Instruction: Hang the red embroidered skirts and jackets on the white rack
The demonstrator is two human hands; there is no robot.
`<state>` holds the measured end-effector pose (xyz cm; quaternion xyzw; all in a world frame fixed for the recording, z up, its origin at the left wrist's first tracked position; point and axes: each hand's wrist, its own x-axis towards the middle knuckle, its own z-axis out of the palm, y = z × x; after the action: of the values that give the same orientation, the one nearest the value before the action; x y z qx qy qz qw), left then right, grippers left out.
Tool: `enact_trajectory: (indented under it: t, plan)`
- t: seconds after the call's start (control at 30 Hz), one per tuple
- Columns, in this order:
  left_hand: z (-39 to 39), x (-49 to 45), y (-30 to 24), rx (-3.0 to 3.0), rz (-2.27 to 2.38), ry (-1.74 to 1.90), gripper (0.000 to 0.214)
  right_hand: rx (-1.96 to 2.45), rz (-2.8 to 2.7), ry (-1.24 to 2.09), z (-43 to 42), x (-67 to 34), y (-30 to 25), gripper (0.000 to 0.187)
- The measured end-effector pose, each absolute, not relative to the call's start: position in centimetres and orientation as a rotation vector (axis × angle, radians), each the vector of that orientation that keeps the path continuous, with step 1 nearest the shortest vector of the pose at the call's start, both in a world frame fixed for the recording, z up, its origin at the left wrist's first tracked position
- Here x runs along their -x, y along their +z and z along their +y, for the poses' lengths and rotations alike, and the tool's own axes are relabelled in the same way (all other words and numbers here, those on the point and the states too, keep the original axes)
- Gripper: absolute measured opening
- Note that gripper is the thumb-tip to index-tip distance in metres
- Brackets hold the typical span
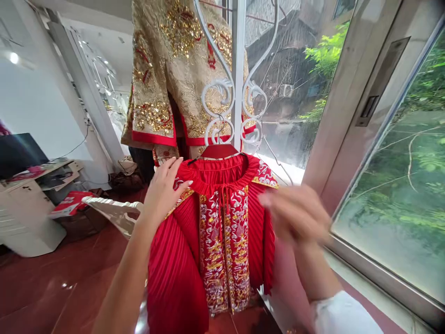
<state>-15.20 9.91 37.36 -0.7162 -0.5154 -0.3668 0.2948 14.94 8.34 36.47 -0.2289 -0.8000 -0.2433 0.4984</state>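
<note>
A red pleated garment (177, 250) with a gathered neckline, a thin tie at the front and silver-and-gold embroidered panels hangs in front of me. Its red hanger (219, 151) is hooked on white scrolled metalwork (238, 83). My left hand (166, 188) lies on the garment's left-side shoulder, fingers stretched out and thumb apart. Near the opposite shoulder is my right hand (297, 213), smeared by motion. Its fingers look bent, but whether they touch or hold any cloth cannot be made out.
Behind hangs a beige, gold-sequined garment (184, 69) with red hems. A window frame (347, 106) and its glass stand close on the right. At the left are a white chair (116, 208), a white desk (31, 208) and a red-and-white package (71, 204).
</note>
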Motion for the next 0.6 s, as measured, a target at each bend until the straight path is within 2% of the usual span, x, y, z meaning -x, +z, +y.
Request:
enact_trajectory:
  t: [0.13,0.23,0.3,0.37,0.43,0.6]
  plan:
    - [11.9,17.2,37.3,2.006,-1.384,-0.822,0.049,0.809,-1.942,-0.543,19.2,-15.4,35.9,0.048]
    - [12.5,17.3,37.5,2.034,-1.401,-0.774,0.043,1.026,-1.976,-0.510,24.3,-16.5,34.0,0.059]
    - [12.9,17.4,37.8,2.047,-1.451,-0.711,0.038,1.007,-1.967,-0.473,25.7,-16.8,33.4,0.059]
    - [13.4,17.7,38.0,2.065,-1.485,-0.706,0.034,0.909,-1.945,-0.413,26.1,-16.9,33.5,0.049]
    - [13.9,18.1,38.2,2.125,-1.477,-0.830,0.034,0.822,-1.911,-0.325,26.1,-17.0,34.1,0.040]
    - [15.4,18.2,39.1,2.181,-1.475,-1.379,0.031,0.811,-1.861,-0.001,25.6,-18.4,36.3,0.030]
